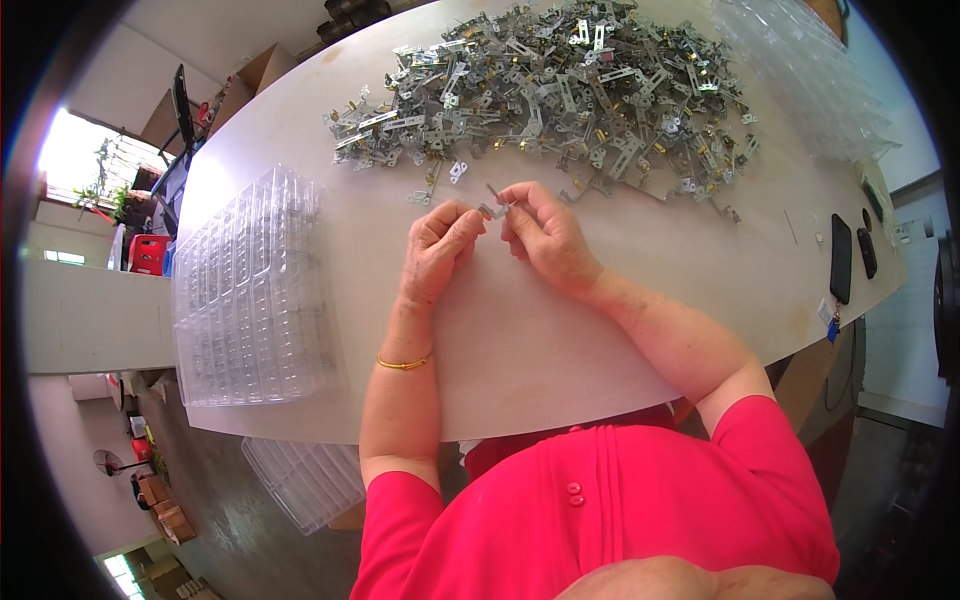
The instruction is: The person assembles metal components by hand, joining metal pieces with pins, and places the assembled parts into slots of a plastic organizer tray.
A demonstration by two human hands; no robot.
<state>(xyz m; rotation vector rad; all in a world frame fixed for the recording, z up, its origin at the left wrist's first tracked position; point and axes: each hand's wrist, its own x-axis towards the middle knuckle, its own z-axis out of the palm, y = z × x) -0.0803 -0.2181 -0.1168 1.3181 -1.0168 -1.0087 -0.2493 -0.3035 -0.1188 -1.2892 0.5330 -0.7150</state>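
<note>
A small silvery metal bracket (493, 211) is held up between my two hands, above the pale tabletop. My left hand (440, 247) pinches its left end between thumb and forefinger, the other fingers curled in. On its other end, my right hand (548, 236) closes with thumb and fingertips. A thin upright piece of the bracket sticks up beside the right fingertips. Just beyond my hands spreads a large heap of similar metal brackets (560, 95), some with brass-coloured parts. A few loose ones lie at its near edge. The finer shape of the held bracket is too small to tell.
Clear plastic compartment trays (255, 290) are stacked at the table's left, with more clear trays (805, 75) at the far right. A black phone (840, 258) and keys (833, 325) lie near the right edge. Another clear tray (300, 480) sits below the table's front left edge.
</note>
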